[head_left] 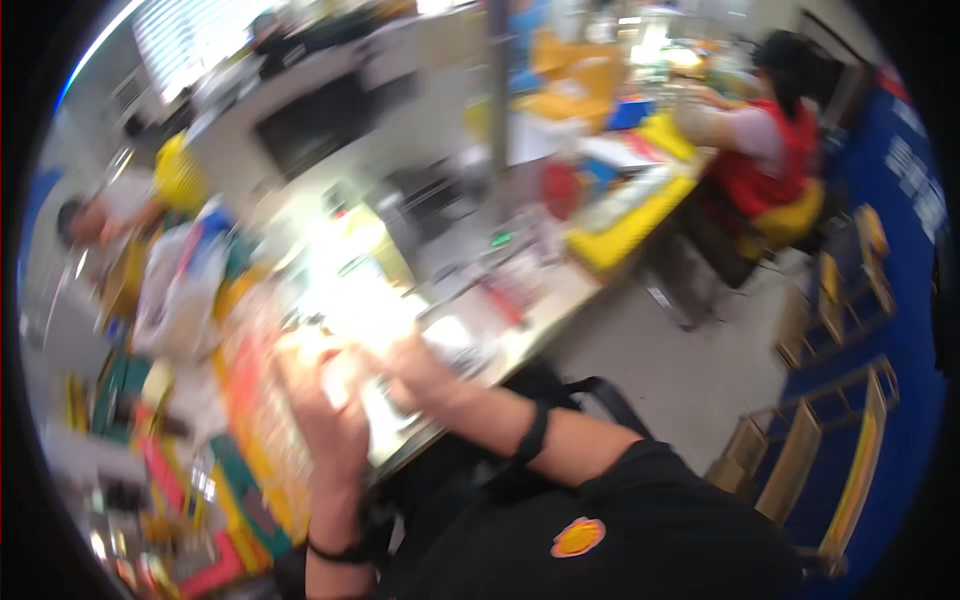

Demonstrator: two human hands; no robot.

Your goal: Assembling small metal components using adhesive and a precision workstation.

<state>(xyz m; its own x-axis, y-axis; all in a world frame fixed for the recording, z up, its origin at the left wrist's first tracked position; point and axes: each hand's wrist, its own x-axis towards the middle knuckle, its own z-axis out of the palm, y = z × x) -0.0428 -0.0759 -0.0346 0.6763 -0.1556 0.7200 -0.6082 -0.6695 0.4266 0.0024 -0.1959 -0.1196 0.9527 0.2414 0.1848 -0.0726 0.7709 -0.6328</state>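
My left hand (pixel 322 390) and my right hand (pixel 408 362) are close together over the near side of the workbench (pixel 540 320), under a very bright light. Glare and motion blur wash out the fingers of both, so what lies between them, if anything, cannot be made out. Each forearm wears a dark band. Beside my left hand lies an orange and yellow heap under what looks like clear plastic (pixel 262 385). A pale, blurred patch (pixel 455 335) is on the bench just beyond my right wrist.
A grey pole (pixel 498 90) rises from the bench. Further along are a yellow tray (pixel 640 225) and a co-worker in a red vest (pixel 790 160). Another person (pixel 95 220) is at the far left. Coloured bins (pixel 240 490) stand lower left; wooden frames (pixel 810 470) line the right.
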